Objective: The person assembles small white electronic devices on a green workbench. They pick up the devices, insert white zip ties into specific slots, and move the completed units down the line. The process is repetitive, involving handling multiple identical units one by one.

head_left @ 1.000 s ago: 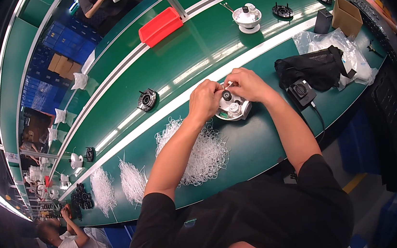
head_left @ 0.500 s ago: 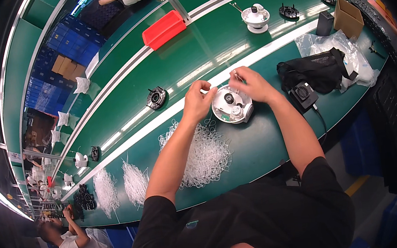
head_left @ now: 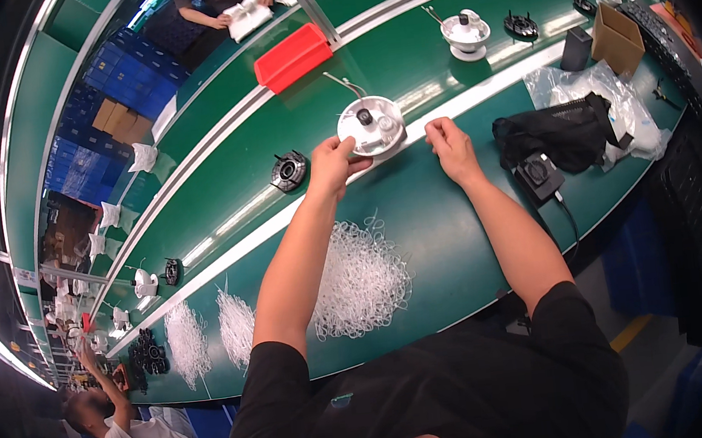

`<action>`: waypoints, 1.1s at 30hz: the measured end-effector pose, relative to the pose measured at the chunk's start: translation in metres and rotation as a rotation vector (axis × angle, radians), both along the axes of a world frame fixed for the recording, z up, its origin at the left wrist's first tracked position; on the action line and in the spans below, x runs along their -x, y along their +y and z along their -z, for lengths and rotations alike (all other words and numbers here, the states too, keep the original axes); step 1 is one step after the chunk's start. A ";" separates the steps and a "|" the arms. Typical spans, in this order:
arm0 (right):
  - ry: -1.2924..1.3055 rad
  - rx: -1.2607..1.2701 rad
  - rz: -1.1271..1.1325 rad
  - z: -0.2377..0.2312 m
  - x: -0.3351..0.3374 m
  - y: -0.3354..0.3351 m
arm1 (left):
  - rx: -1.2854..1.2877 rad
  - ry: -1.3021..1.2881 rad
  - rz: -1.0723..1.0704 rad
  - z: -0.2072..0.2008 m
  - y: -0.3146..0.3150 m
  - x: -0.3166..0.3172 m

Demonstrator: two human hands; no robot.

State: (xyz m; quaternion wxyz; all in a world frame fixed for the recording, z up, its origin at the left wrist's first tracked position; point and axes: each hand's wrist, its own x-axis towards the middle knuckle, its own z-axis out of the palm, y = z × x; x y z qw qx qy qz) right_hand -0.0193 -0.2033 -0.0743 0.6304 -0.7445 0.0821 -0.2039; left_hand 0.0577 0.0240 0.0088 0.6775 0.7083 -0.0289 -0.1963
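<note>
Green worktop (head_left: 449, 251) curves across the frame. Just above centre, the left hand (head_left: 334, 168) pinches the lower-left rim of a round white housing (head_left: 382, 133), face up, its long wires (head_left: 345, 85) pointing upper left; the right hand (head_left: 451, 150), fingers bunched together, is apart.

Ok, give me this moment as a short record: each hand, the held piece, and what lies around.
Left hand: gripping the white housing at its near left rim
Right hand: apart from the housing, fingers curled; contents unclear
Held piece: round, white, with a black lens and loose wires
Left of it: black ring part
Near the left forearm: heap of white loops
Beyond: red tray
</note>
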 end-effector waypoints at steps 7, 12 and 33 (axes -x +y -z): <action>-0.041 0.032 -0.064 0.002 -0.003 0.001 | 0.165 0.070 -0.380 0.038 0.010 -0.070; -0.014 0.017 -0.081 0.004 -0.001 -0.003 | -0.041 0.051 -0.208 0.025 0.009 -0.027; 0.012 0.151 -0.147 0.003 -0.002 0.002 | -0.913 -0.467 0.433 0.024 0.044 0.082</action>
